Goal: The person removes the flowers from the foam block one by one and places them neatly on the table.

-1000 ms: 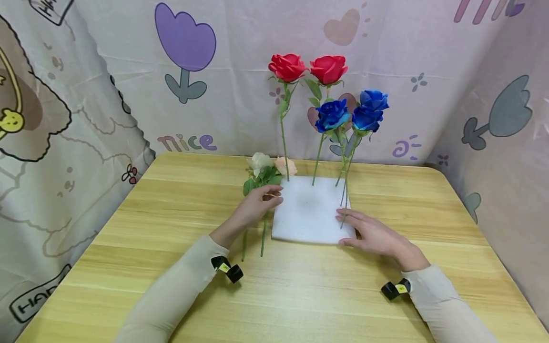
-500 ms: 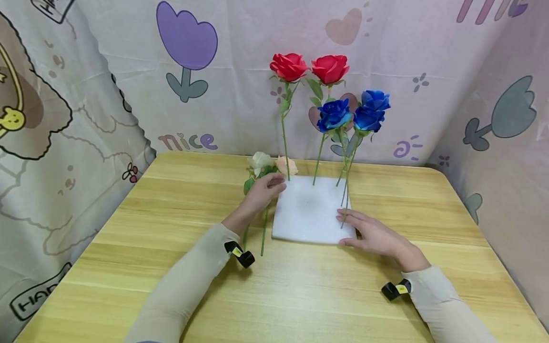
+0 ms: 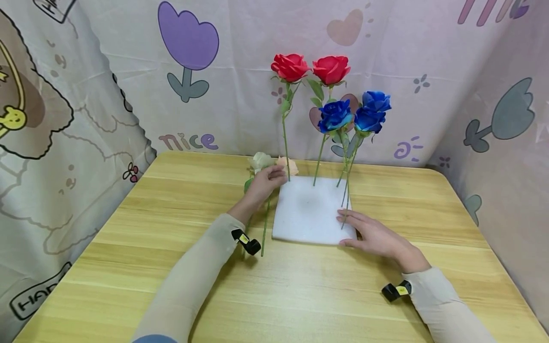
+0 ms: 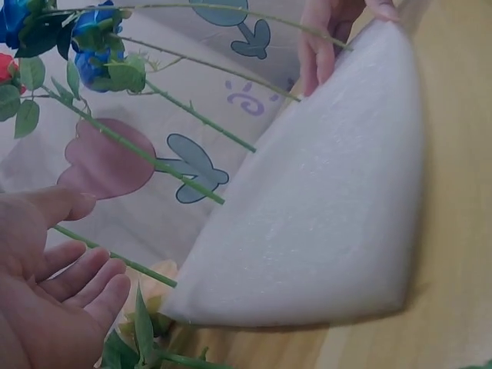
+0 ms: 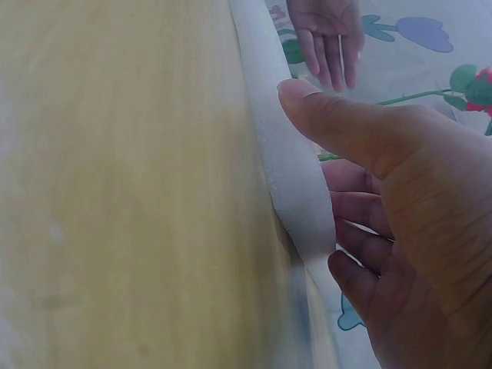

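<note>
Two red roses (image 3: 290, 67) and three blue roses (image 3: 334, 116) stand with their stems in a white foam block (image 3: 306, 214). My left hand (image 3: 262, 185) is at the block's back left corner, beside the left red rose's stem. Its fingers are loosely bent with nothing between them in the left wrist view, where a green stem (image 4: 138, 267) passes close behind the fingertips. With my right hand (image 3: 371, 233) I hold the block's front right corner, thumb at the front edge (image 5: 273, 146) and fingers over the right side, next to the blue roses' stems.
A white rose (image 3: 259, 161) and a peach rose (image 3: 292, 166) lie on the wooden table (image 3: 171, 214) left of the block, partly covered by my left hand and forearm. A printed cloth (image 3: 244, 95) hangs behind the table's back edge.
My left hand has moved away from me and slightly right, from the block's left side to its back left corner by the red rose's stem. The right hand and block stay put.
</note>
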`<state>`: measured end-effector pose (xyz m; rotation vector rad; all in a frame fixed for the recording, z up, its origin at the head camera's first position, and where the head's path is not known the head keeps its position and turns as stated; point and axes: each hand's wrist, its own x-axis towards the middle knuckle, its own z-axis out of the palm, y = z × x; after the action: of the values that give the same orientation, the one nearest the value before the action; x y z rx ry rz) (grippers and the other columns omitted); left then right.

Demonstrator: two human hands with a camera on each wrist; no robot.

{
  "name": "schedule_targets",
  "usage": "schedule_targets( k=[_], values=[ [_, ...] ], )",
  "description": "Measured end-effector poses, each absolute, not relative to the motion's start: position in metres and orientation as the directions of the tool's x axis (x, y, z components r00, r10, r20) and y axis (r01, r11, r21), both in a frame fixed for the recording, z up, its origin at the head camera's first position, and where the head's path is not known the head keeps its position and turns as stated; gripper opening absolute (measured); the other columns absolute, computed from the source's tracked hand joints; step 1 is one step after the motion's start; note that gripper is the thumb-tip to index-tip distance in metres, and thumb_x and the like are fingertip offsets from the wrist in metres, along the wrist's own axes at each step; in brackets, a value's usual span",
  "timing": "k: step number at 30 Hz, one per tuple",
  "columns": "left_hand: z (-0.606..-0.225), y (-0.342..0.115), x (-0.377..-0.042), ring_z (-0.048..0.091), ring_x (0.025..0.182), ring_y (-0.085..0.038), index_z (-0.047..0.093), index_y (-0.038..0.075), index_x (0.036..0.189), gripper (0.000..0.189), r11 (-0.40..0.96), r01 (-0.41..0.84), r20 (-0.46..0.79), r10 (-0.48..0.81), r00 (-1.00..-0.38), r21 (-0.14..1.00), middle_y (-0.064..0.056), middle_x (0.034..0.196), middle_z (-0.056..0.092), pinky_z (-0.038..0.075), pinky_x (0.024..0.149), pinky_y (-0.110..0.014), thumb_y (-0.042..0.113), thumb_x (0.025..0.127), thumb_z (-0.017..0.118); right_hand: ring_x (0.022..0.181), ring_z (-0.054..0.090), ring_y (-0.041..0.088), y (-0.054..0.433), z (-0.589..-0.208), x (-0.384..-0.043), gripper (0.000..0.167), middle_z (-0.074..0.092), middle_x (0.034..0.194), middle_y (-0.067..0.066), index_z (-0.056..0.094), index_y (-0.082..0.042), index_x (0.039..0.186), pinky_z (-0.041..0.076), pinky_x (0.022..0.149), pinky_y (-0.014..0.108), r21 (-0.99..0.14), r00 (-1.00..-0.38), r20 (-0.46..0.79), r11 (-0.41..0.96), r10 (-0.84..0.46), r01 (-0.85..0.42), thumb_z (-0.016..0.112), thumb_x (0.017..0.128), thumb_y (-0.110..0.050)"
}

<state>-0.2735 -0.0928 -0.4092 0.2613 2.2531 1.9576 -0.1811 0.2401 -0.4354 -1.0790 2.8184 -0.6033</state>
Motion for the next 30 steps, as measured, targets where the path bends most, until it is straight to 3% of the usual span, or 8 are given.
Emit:
schedule_targets(
  k=[8, 13, 30],
  values=[
    [-0.406, -0.095, -0.289, 0.056, 0.112, -0.024, 0.054, -0.002, 0.133, 0.042, 0.233, 0.046, -0.009, 0.23, -0.973, 0.971, -0.012, 0.122, 0.059, 0.05, 0.094, -0.033, 0.014, 0.095, 0.066, 0.14, 0.034, 0.029, 0.24, -0.435, -0.181, 0.069, 0.037, 0.154, 0.009, 0.052, -0.006, 0.14, 0.032, 0.112, 0.046, -0.377, -0.753, 0.084, 0.679, -0.653, -0.63, 0.064, 0.09, -0.053],
    [-0.405, -0.093, -0.294, 0.055, 0.116, -0.026, 0.054, 0.001, 0.132, 0.04, 0.296, 0.015, -0.058, 0.236, -0.97, 0.955, -0.013, 0.124, 0.059, 0.048, 0.097, -0.037, 0.015, 0.096, 0.065, 0.14, 0.034, 0.029, 0.24, -0.435, -0.181, 0.07, 0.037, 0.154, 0.009, 0.052, -0.006, 0.14, 0.031, 0.113, 0.046, -0.382, -0.756, 0.079, 0.681, -0.65, -0.625, 0.063, 0.09, -0.054],
    [-0.417, -0.082, -0.315, 0.056, 0.117, -0.028, 0.056, -0.004, 0.129, 0.038, 0.285, -0.025, -0.082, 0.189, -0.979, 0.958, -0.017, 0.127, 0.059, 0.049, 0.097, -0.033, 0.012, 0.096, 0.063, 0.138, 0.036, 0.032, 0.24, -0.437, -0.18, 0.069, 0.038, 0.153, 0.011, 0.053, -0.005, 0.139, 0.033, 0.111, 0.048, -0.364, -0.746, 0.118, 0.67, -0.656, -0.647, 0.067, 0.09, -0.05]
  ],
)
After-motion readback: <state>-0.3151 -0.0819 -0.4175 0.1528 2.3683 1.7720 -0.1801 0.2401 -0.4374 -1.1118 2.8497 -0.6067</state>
